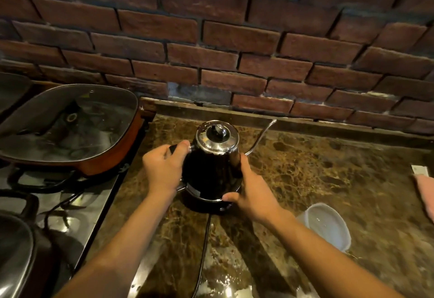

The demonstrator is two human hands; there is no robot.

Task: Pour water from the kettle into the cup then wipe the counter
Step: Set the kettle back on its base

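Note:
A black gooseneck kettle (pixel 211 168) with a shiny steel lid stands on its round black base (pixel 202 202) in the middle of the brown marble counter (pixel 328 170). Its thin spout points back right. My left hand (pixel 164 168) is wrapped around the kettle's black handle. My right hand (pixel 251 192) rests against the kettle's right side and the base, thumb on the base's rim. A translucent white plastic cup (pixel 326 225) sits on the counter at the right of my right forearm. A pink cloth (pixel 426 192) lies at the right edge of the view.
A gas stove (pixel 70 203) fills the left, with an orange pan under a glass lid (pixel 68 128) and a dark pot (pixel 16 250) at the lower left. The kettle's power cord (pixel 203 250) runs toward me. A brick wall (pixel 234 39) stands behind.

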